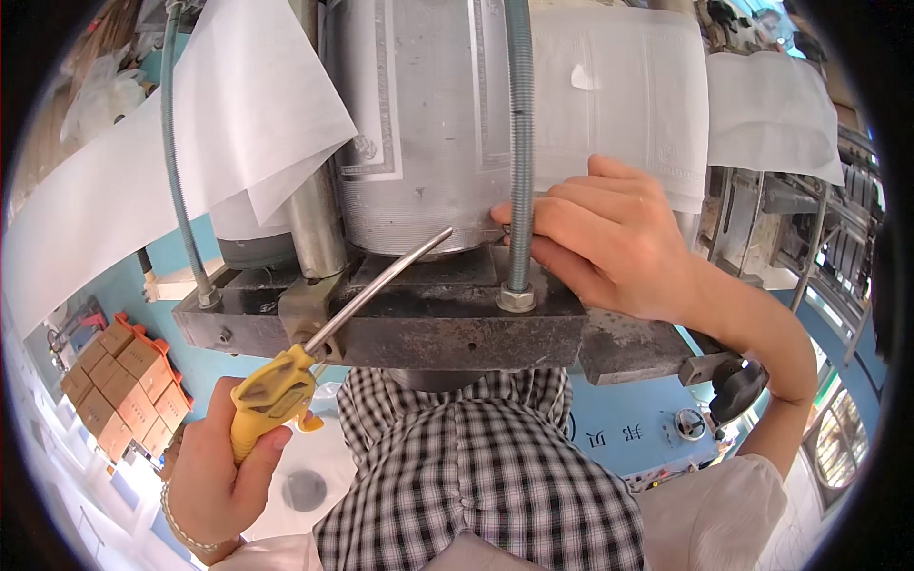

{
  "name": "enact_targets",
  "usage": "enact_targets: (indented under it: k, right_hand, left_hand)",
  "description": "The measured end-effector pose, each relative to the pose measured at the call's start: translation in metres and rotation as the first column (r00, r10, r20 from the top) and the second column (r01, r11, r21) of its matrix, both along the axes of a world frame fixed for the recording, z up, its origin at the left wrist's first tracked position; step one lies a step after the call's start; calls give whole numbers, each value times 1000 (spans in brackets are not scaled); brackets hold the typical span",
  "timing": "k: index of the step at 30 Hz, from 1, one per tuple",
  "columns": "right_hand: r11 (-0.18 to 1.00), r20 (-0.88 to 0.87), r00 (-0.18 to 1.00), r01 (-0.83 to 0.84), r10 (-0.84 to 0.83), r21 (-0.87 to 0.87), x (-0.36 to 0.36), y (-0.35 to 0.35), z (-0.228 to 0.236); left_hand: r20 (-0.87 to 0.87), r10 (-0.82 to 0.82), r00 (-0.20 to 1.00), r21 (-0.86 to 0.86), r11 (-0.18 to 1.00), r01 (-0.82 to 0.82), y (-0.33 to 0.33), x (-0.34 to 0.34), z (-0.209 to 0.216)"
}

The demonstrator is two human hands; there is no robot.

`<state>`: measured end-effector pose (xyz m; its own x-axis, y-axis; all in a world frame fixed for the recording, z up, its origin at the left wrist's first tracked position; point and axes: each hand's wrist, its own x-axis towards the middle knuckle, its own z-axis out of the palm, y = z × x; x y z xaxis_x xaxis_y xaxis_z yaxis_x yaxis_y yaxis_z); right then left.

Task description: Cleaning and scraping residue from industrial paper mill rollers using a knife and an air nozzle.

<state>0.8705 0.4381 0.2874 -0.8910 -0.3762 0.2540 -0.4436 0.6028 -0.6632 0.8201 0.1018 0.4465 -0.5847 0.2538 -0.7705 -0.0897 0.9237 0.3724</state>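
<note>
1. Left hand [224, 466]: closed around the handle of the yellow gun [274, 388]. Whether its trigger is pressed cannot be told.
2. Nozzle [381, 293]: straight, metal, long axis slanting up and to the right from the left hand. Its tip overlaps the lower edge of the roller in view; contact cannot be confirmed.
3. Roller [428, 143]: grey, engraved, ahead and to the right of the left hand. Its long axis runs from top to bottom of the view, so the nozzle meets that line at a slant.
4. Right hand [614, 238]: the nearer hand to the roller, at its lower right edge. The fingers are bent, with fingertips showing past the threaded rod [521, 143] on the roller side. A small dark thing shows there; whether it is pinched cannot be told.
5. Block [381, 333]: dark metal, below the roller, with the rod's nut [517, 299] on it.
6. Film [619, 105]: white, beyond the right hand; a further sheet [248, 95] hangs at upper left.
</note>
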Motion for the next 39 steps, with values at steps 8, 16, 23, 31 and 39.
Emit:
enact_targets:
  k: [8,16,23,31,39]
  right_hand:
    - [988,-43,998,48,-42,143,6,6,0]
    - [997,-31,998,55,-54,50,2,-2,0]
    - [1000,-48,999,25,-26,-9,-1,-2,-5]
    - [996,-28,999,36,-34,85,1,0,-1]
    - [998,-53,997,50,-47,48,2,0,-2]
  left_hand:
    - [59,49,997,-99,994,-43,9,-5,5]
    - [71,17,997,-104,995,-10,11,-6,5]
    - [-25,-173,985,-73,983,171,22,-8,6]
    - [-20,-87,996,-71,994,86,20,-10,4]
    - [-41,-153,987,-66,986,150,21,-10,6]
